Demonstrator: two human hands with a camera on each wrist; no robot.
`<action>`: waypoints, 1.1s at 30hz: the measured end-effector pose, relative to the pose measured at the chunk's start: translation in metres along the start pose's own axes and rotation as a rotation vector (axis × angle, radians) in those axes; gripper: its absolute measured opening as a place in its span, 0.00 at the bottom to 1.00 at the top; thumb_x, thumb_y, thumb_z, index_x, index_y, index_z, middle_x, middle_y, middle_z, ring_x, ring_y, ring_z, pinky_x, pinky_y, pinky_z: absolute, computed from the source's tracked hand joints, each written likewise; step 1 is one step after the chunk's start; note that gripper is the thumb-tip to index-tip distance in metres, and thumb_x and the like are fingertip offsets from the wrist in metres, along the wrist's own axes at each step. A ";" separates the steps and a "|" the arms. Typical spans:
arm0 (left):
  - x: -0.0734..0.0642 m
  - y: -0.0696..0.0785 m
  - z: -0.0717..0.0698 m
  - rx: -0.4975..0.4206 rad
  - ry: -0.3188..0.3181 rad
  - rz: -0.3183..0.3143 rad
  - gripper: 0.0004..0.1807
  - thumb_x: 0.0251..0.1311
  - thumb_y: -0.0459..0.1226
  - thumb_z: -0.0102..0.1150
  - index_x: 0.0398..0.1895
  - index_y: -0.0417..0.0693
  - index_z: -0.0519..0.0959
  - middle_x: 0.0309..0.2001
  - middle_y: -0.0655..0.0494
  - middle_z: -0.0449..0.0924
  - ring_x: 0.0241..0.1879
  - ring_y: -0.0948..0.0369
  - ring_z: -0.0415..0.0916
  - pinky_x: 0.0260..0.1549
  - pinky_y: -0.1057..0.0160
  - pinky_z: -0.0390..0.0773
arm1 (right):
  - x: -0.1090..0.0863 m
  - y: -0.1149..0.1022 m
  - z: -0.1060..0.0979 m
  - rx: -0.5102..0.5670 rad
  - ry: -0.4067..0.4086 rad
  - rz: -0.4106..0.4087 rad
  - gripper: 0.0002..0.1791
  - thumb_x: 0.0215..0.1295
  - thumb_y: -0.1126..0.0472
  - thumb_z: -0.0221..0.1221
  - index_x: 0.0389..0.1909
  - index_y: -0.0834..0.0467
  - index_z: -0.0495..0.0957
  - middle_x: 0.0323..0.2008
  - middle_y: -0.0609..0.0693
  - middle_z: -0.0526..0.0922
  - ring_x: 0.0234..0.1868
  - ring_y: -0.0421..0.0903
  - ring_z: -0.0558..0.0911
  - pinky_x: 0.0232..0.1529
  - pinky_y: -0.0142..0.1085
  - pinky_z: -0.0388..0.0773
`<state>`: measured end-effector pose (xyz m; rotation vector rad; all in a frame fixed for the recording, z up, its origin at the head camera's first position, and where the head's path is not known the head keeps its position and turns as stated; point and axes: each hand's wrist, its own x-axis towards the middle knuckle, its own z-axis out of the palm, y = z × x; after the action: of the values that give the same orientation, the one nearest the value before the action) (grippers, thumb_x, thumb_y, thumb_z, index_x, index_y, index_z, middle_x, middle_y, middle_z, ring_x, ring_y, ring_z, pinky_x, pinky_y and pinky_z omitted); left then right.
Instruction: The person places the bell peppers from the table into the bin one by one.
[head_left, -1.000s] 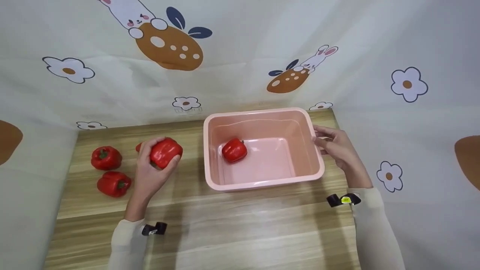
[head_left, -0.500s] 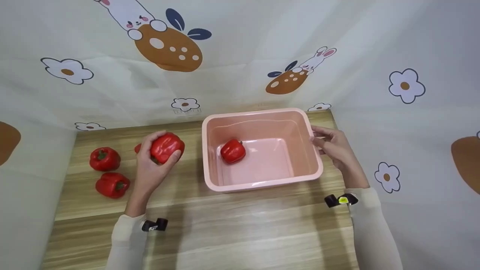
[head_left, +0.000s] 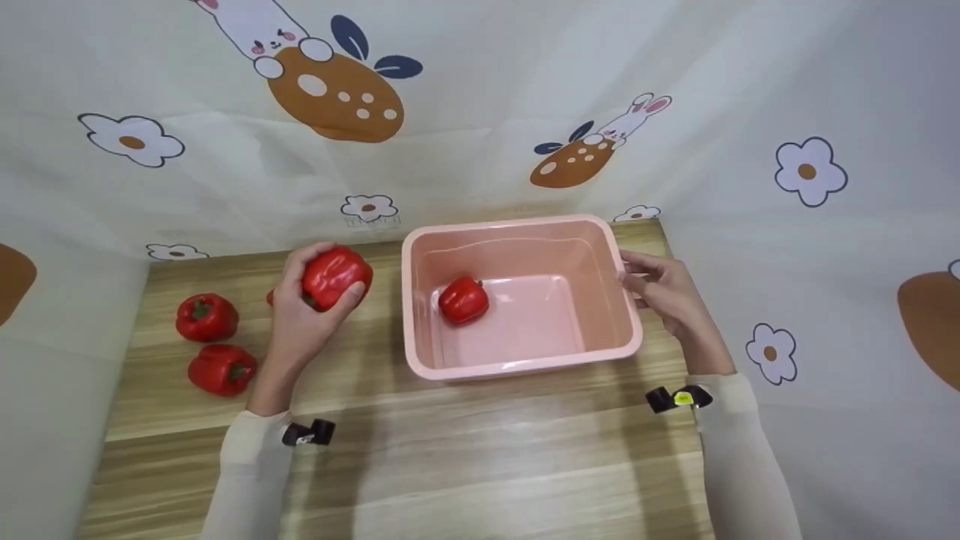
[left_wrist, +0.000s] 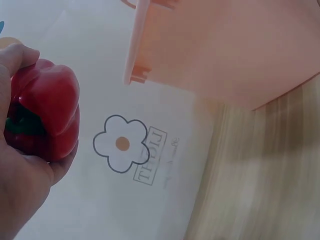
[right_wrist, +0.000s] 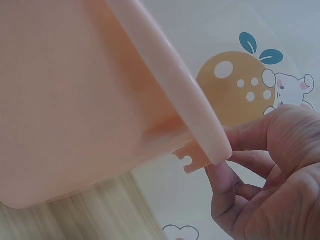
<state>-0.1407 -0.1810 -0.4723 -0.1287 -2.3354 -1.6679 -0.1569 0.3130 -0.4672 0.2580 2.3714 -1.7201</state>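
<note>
far left on the light wooden tabletop [head_left: 465,450] two glossy red bell peppers lie side by side, one with its green stem up [head_left: 206,316], the other nearer the camera on its side [head_left: 221,369], just apart from each other. right of them the left hand [head_left: 300,322] is raised above the wood, fingers and thumb curled round a third shiny red bell pepper [head_left: 334,277]; left wrist view shows the same held pepper [left_wrist: 45,117] pinched against the palm with its green stem turned inward, thumb tip over the top. held pepper sits just left of the pink rectangular plastic tub [head_left: 634,330], not over it. a sliver of another red thing peeks out behind the left hand, too hidden to tell. inside the tub a fourth red bell pepper [head_left: 463,300] rests on the floor near the left wall. right hand [head_left: 667,296] is at the tub's right rim; in the right wrist view its fingertips [right_wrist: 227,182] touch under the rim lip [right_wrist: 200,125], fingers loosely bent, thumb by the edge. can't tell if it truly grips. cream sleeves on both arms, black wrist cameras. cartoon rabbit and flower printed cloth [head_left: 480,112] hangs behind and at both sides.
</note>
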 end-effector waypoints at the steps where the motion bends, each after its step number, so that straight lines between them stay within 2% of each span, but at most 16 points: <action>1: 0.001 0.001 0.001 0.007 -0.005 0.012 0.34 0.53 0.38 0.74 0.65 0.52 0.73 0.61 0.62 0.74 0.58 0.65 0.72 0.53 0.70 0.79 | 0.000 0.000 0.000 -0.001 0.000 -0.001 0.26 0.69 0.64 0.60 0.68 0.61 0.73 0.45 0.51 0.78 0.36 0.37 0.84 0.38 0.40 0.88; 10: 0.009 0.012 0.010 0.022 -0.036 0.046 0.34 0.53 0.38 0.75 0.65 0.55 0.73 0.63 0.58 0.73 0.59 0.62 0.72 0.52 0.68 0.81 | 0.001 0.001 0.001 -0.001 -0.007 -0.012 0.25 0.69 0.65 0.60 0.67 0.60 0.74 0.45 0.54 0.77 0.37 0.38 0.84 0.40 0.42 0.88; 17: 0.014 0.017 0.023 0.007 -0.082 0.064 0.35 0.53 0.40 0.74 0.66 0.55 0.72 0.64 0.58 0.72 0.60 0.59 0.72 0.54 0.50 0.83 | -0.002 0.005 -0.003 -0.004 0.009 -0.012 0.25 0.70 0.65 0.59 0.68 0.61 0.73 0.44 0.51 0.78 0.36 0.37 0.83 0.36 0.38 0.88; 20: 0.017 0.021 0.028 0.003 -0.103 0.070 0.35 0.54 0.41 0.74 0.66 0.53 0.72 0.64 0.57 0.72 0.61 0.57 0.72 0.55 0.46 0.82 | -0.004 0.007 -0.005 -0.004 0.009 0.000 0.26 0.70 0.64 0.59 0.68 0.61 0.72 0.43 0.49 0.78 0.36 0.37 0.84 0.36 0.37 0.88; 28: 0.023 0.031 0.035 0.010 -0.149 0.095 0.35 0.54 0.42 0.74 0.66 0.58 0.71 0.64 0.58 0.73 0.62 0.56 0.71 0.54 0.45 0.83 | -0.002 0.003 -0.004 0.003 0.014 -0.011 0.26 0.70 0.64 0.59 0.68 0.61 0.73 0.44 0.50 0.78 0.36 0.36 0.83 0.36 0.36 0.88; 33: 0.022 0.036 0.034 0.004 -0.163 0.111 0.36 0.52 0.39 0.75 0.66 0.55 0.71 0.65 0.57 0.72 0.63 0.57 0.71 0.54 0.46 0.82 | 0.000 0.001 0.001 -0.018 -0.002 -0.013 0.25 0.70 0.63 0.58 0.68 0.61 0.73 0.46 0.53 0.78 0.37 0.37 0.83 0.38 0.38 0.88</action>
<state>-0.1596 -0.1387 -0.4439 -0.4003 -2.3986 -1.6562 -0.1568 0.3128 -0.4685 0.2388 2.3912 -1.7024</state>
